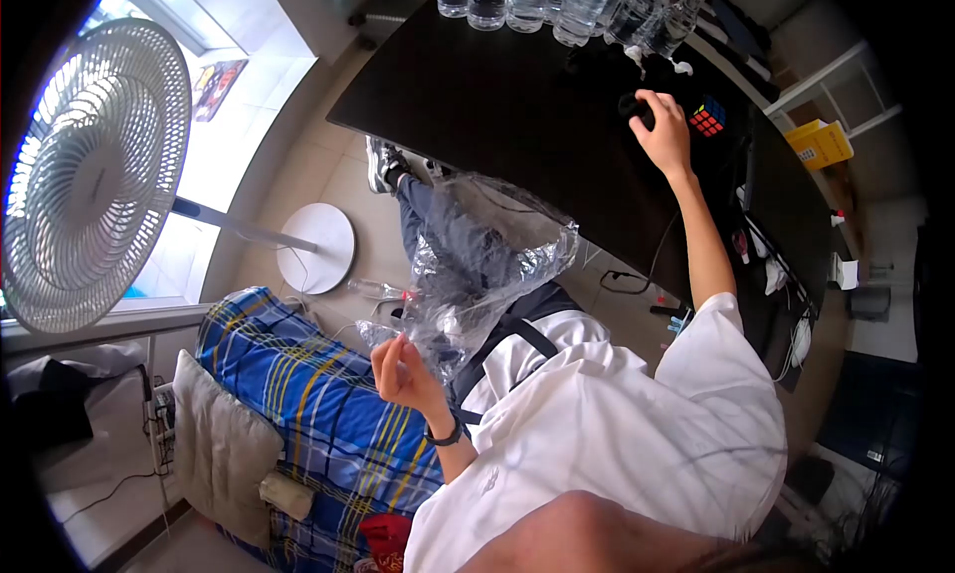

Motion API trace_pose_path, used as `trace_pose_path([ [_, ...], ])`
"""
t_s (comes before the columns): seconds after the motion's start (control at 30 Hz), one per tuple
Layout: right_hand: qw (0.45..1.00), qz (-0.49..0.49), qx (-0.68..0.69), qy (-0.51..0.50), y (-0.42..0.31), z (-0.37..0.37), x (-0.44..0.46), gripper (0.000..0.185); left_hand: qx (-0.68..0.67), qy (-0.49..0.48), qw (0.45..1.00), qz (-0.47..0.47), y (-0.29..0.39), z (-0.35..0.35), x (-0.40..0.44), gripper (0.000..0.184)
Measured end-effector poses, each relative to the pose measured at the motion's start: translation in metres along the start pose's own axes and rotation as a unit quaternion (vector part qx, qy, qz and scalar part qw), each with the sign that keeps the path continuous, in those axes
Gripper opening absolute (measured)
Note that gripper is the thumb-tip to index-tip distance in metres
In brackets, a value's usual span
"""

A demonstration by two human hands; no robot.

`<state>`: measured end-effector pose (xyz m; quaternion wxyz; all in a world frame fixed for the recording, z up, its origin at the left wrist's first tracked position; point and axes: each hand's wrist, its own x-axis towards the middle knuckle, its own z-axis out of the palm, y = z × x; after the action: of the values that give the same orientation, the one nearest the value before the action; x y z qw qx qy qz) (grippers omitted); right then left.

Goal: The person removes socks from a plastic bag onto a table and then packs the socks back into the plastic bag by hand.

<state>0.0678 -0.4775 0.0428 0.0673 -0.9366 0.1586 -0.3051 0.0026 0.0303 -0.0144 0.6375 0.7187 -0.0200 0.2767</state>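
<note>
My left hand [403, 374], with a dark band on its wrist, is raised over my lap with fingers pinched at the edge of a crinkled clear plastic bag [497, 265]. The bag spreads over my legs and up toward the desk edge. My right hand [659, 130] reaches out over the black desk [497, 105]. Its fingers curl round a small black object [629, 105], mostly hidden, whose kind I cannot make out. A Rubik's cube [708, 116] sits just right of that hand. Small white crumpled pieces [681, 68] lie beyond it.
Several clear water bottles [582, 11] stand along the desk's far edge. A standing fan [95, 175] is at the left, its round base [316, 248] on the floor. Close to my left arm is a bed with a blue plaid cover [298, 374]. An empty-looking bottle [378, 290] lies near the bag.
</note>
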Motion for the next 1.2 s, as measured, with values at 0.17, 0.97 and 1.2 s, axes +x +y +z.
trace_pose_path([
  [0.17,0.964,0.058,0.232,0.116,0.011,-0.009,0.004,0.014,0.018,-0.017,1.0,-0.004,0.001,0.0,-0.003,0.011],
  [0.97,0.979,0.007,0.108,0.171,-0.016,-0.073,-0.001,0.037,-0.002,-0.021,0.999,0.031,0.004,0.011,0.002,0.011],
  [1.2,0.897,-0.115,0.415,-0.098,-0.152,-0.094,-0.029,0.041,-0.022,-0.014,0.999,0.018,0.003,0.012,-0.002,0.012],
])
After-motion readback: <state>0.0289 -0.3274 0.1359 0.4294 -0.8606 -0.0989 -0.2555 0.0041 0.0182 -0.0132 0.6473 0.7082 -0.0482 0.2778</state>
